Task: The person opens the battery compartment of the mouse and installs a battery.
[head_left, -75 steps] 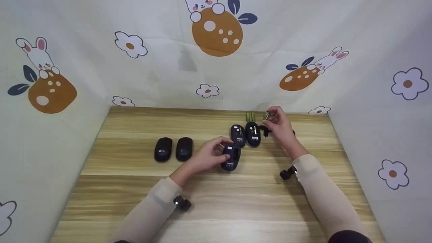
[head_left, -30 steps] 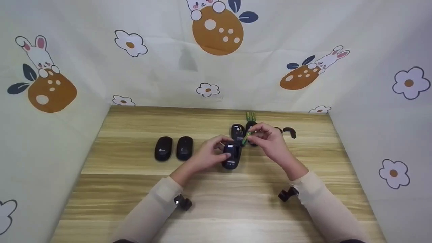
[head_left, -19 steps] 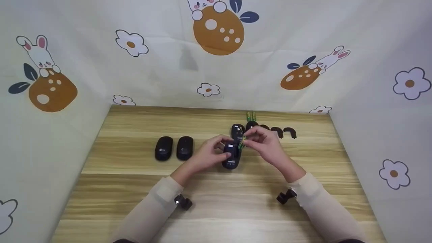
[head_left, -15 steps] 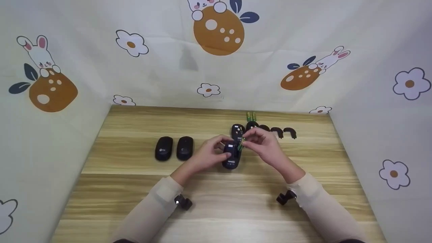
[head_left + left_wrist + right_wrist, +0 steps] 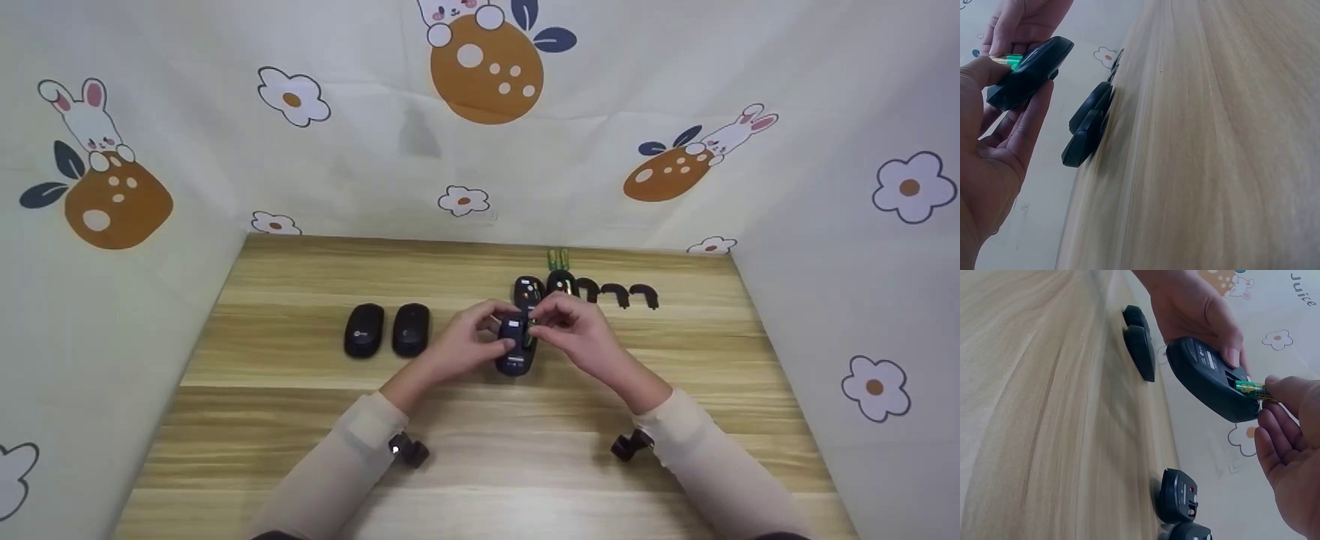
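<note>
Green shows against black where a battery, pinched by the thumb and fingers of the right hand, meets the slot in the underside of a mouse. The left hand grips that mouse above the table, so only this hold supports it. The likeliest trouble is the angle: the battery leans with its outer end sticking out, and a push along that slant could jam it on the slot's edge or flip it loose. It could also be the wrong way round (its poles cannot be read here), which would leave the mouse dead. A hard press might roll the mouse in the left hand's grip and drop both. The slot has the battery's inner end at or just inside its mouth; anything deeper is hidden. Two upturned mice lie beyond, each with something bright in its slot, probably a battery. Past them two loose batteries lie side by side, and three curved pieces, likely slot covers, sit in a row to the right. Two upright mice at left hide their undersides, so their contents cannot be told.
</note>
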Demonstrator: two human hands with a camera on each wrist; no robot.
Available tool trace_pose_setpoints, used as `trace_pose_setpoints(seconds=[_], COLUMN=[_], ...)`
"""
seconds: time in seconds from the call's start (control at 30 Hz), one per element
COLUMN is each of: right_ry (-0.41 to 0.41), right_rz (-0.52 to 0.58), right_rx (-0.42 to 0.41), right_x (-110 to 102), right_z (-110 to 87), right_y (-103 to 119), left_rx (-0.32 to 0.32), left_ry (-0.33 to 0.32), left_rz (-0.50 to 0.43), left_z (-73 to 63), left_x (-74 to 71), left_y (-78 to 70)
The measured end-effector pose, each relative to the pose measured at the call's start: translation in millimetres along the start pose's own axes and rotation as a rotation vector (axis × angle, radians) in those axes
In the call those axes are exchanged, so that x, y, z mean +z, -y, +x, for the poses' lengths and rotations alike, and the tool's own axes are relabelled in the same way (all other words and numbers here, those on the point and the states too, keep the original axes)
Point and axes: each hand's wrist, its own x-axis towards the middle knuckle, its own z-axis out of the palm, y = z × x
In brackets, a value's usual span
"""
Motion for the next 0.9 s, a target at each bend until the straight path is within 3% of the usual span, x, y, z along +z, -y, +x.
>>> trace_pose_setpoints(seconds=[0.47, 0.73, 0.9], right_ry=[-0.021, -0.068, -0.123], right_rz=[-0.058, 0.164, 0.203], right_rx=[0.001, 0.158, 0.208], right_x=[3.9, 15.0, 19.3], right_z=[-1.4, -3.7, -3.9], right_y=[-5.7, -8.0, -8.0], left_rx=[-0.014, 0.014, 0.032], left_ry=[-0.005, -0.039, -0.049], left_rz=[-0.034, -0.011, 0.015], left_z=[-0.3, -0.2, 0.5], left_x=[1.7, 1.9, 3.1], left_y=[-2.4, -2.9, -3.3])
